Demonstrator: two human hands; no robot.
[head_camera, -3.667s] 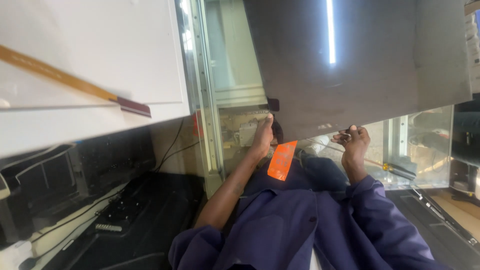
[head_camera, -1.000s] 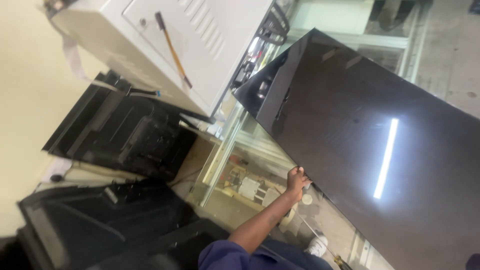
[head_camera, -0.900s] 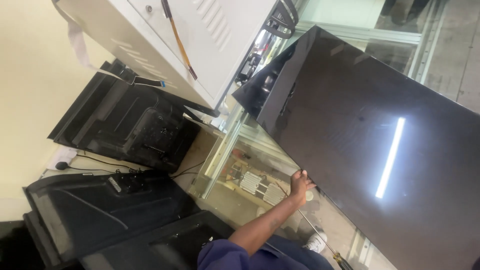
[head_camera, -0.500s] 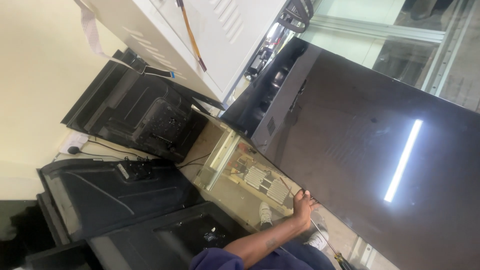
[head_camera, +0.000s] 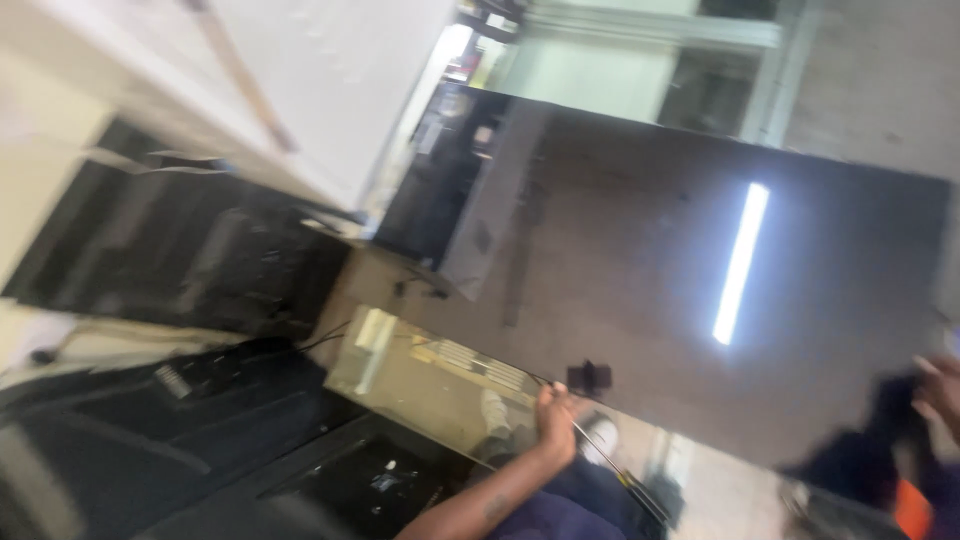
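A large glossy black screen panel (head_camera: 650, 300) fills the middle and right, tilted, with a bright light strip mirrored in it. My left hand (head_camera: 553, 425) grips its lower edge, the bare forearm rising from the bottom. My right hand (head_camera: 940, 385) shows at the far right by the panel's lower right corner. It is blurred, and its grip cannot be made out. Under the panel lies an open tray with circuit boards (head_camera: 430, 375).
Black plastic back covers (head_camera: 180, 260) are stacked at the left and lower left. A white board (head_camera: 340, 90) with a wooden stick (head_camera: 240, 75) on it stands at the upper left. Something orange (head_camera: 912, 510) is at the bottom right. A glass partition (head_camera: 640, 60) stands behind.
The view has swung and blurred. The panel sits lower and wider in the frame, my left hand stays on its lower edge, and my right hand has come into view at the right.
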